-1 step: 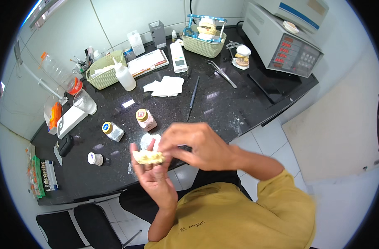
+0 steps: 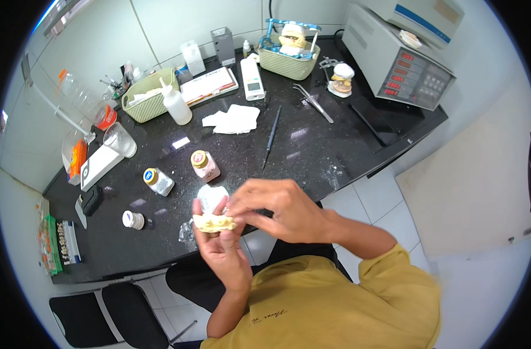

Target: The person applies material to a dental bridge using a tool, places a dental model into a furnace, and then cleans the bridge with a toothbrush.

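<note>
A pale yellow dental cast [image 2: 215, 223] with tooth shapes along it lies across the fingers of my left hand [image 2: 225, 259]. That hand's thumb presses the cast from below, near the table's front edge. My right hand [image 2: 277, 209] is closed in a pinch at the cast's right end. Whatever its fingertips hold, if anything, is hidden. Just beyond the cast sits a round whitish dish [image 2: 212, 196], partly covered by my fingers. Crumpled clear plastic [image 2: 186, 232] lies to the left of the cast.
Several small bottles stand close by, among them a pink jar [image 2: 205, 167] and a blue-capped jar [image 2: 159, 182]. Farther off lie a thin dark instrument [image 2: 272, 138], a white tissue [image 2: 233, 119] and tweezers [image 2: 313, 104]. A grey furnace-like machine [image 2: 393, 58] fills the back right.
My left hand and the cast have shifted slightly right and turned a little, showing more of the dish and the clear plastic. The right hand remains in its pinch.
</note>
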A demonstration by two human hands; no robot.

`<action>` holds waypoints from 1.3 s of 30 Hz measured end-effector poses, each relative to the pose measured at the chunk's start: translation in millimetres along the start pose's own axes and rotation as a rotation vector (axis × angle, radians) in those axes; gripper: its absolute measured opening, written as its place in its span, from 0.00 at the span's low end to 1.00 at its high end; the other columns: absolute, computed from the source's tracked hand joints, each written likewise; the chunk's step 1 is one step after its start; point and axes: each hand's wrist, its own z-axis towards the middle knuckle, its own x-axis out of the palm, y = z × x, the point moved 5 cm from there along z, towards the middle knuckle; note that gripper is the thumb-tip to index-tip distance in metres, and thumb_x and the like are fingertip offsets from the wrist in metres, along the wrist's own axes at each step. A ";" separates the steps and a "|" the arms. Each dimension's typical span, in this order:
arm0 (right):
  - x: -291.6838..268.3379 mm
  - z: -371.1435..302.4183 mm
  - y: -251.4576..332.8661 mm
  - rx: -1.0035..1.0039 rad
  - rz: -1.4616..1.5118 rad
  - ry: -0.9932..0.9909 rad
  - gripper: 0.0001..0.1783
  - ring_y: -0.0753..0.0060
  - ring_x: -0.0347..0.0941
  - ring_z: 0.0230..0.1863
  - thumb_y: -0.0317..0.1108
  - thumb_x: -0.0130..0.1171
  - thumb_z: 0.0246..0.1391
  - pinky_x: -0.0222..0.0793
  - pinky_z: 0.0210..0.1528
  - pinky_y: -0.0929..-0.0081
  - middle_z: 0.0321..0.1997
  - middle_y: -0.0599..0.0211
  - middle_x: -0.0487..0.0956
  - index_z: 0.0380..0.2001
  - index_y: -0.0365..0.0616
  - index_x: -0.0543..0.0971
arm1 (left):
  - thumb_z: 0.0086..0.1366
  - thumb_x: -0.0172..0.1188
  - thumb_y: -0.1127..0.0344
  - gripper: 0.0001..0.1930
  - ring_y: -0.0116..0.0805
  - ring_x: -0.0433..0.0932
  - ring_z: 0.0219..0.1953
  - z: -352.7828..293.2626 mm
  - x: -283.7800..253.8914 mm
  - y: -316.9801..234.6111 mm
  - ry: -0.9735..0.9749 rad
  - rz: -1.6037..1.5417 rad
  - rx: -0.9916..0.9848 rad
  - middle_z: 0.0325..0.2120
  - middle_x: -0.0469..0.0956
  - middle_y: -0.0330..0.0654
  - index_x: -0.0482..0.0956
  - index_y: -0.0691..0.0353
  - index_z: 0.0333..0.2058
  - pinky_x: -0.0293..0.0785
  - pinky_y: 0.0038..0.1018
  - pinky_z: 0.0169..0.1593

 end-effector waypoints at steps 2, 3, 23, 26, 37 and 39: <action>10.1 -19.8 -12.0 0.052 -0.002 -0.041 0.11 0.60 0.83 0.38 0.25 0.68 0.53 0.80 0.40 0.70 0.43 0.59 0.84 0.41 0.41 0.86 | 0.75 0.54 0.66 0.33 0.39 0.77 0.58 -9.0 -6.3 14.8 -0.041 -0.009 -0.061 0.59 0.72 0.55 0.50 0.64 0.72 0.79 0.32 0.58; 11.7 -23.7 -14.7 0.063 -0.014 -0.006 0.11 0.60 0.83 0.38 0.25 0.68 0.53 0.80 0.40 0.70 0.43 0.59 0.84 0.41 0.41 0.86 | 0.75 0.54 0.67 0.33 0.39 0.77 0.57 -11.9 -6.8 17.4 -0.055 0.017 -0.104 0.58 0.73 0.54 0.51 0.64 0.72 0.79 0.33 0.58; 9.3 346.7 -121.7 -0.212 -0.702 0.041 0.19 0.62 0.82 0.27 0.48 0.61 0.61 0.76 0.36 0.63 0.25 0.59 0.84 0.33 0.41 0.85 | 0.74 0.52 0.75 0.24 0.33 0.80 0.48 56.4 -79.3 -27.2 -0.169 0.407 0.129 0.48 0.79 0.52 0.61 0.70 0.66 0.80 0.30 0.52; 43.4 425.7 -176.5 0.072 -0.627 0.066 0.22 0.61 0.85 0.32 0.54 0.63 0.58 0.78 0.41 0.63 0.25 0.60 0.86 0.31 0.43 0.86 | 0.70 0.52 0.81 0.25 0.38 0.81 0.49 54.7 -78.8 -25.8 -0.286 0.598 0.198 0.50 0.75 0.51 0.63 0.72 0.65 0.84 0.30 0.49; 76.8 528.0 -245.4 0.419 -0.853 -0.099 0.20 0.72 0.81 0.28 0.55 0.70 0.47 0.77 0.37 0.71 0.25 0.69 0.86 0.21 0.49 0.87 | 0.62 0.61 0.84 0.26 0.43 0.83 0.45 51.9 -75.6 -40.6 -0.297 0.827 0.385 0.47 0.76 0.57 0.73 0.68 0.59 0.87 0.28 0.40; 41.5 534.4 -237.7 0.437 -0.679 -0.087 0.21 0.62 0.84 0.39 0.56 0.70 0.40 0.78 0.46 0.66 0.35 0.65 0.87 0.23 0.49 0.86 | 0.61 0.61 0.84 0.26 0.42 0.82 0.46 52.4 -74.6 -34.6 -0.283 0.816 0.367 0.49 0.75 0.56 0.73 0.69 0.60 0.87 0.28 0.40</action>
